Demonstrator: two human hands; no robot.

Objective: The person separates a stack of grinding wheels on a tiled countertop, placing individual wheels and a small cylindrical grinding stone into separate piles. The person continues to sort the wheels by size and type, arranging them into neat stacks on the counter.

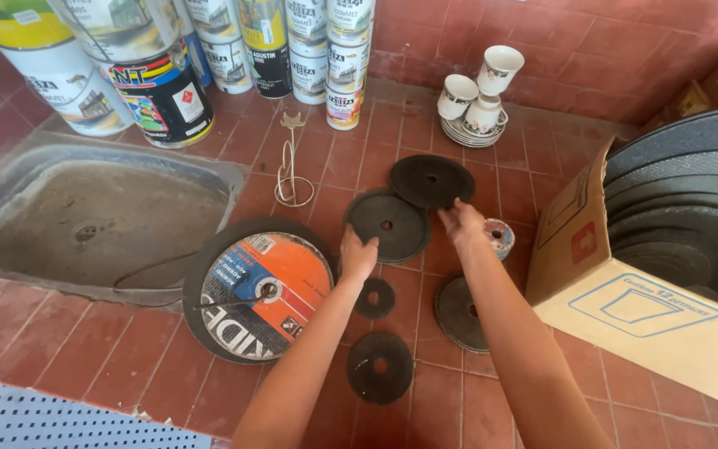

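Red tiles cover the counter and the wall behind it, and dark abrasive discs are spread across the middle of the counter. The left hand lies open, fingers spread, at the near-left edge of a stack of black discs, touching its rim. The right hand reaches in from the right with fingers loosely curled; its fingertips meet the near edge of a single black disc that lies just beyond the stack and overlaps its far edge. Whether it is pinching that disc I cannot tell. Just right of the right hand sits a small round wheel with a pale label. Nearer, a small dark disc lies under the left forearm, another dark disc lies closer still, and a grey disc is partly hidden by the right forearm. To the left rests a large cutting disc with an orange and blue label, beside a grey sunken sink. A wire stand rises behind it, paint cans line the far wall, and cups on saucers are stacked far right. An open cardboard box of big discs fills the right side.
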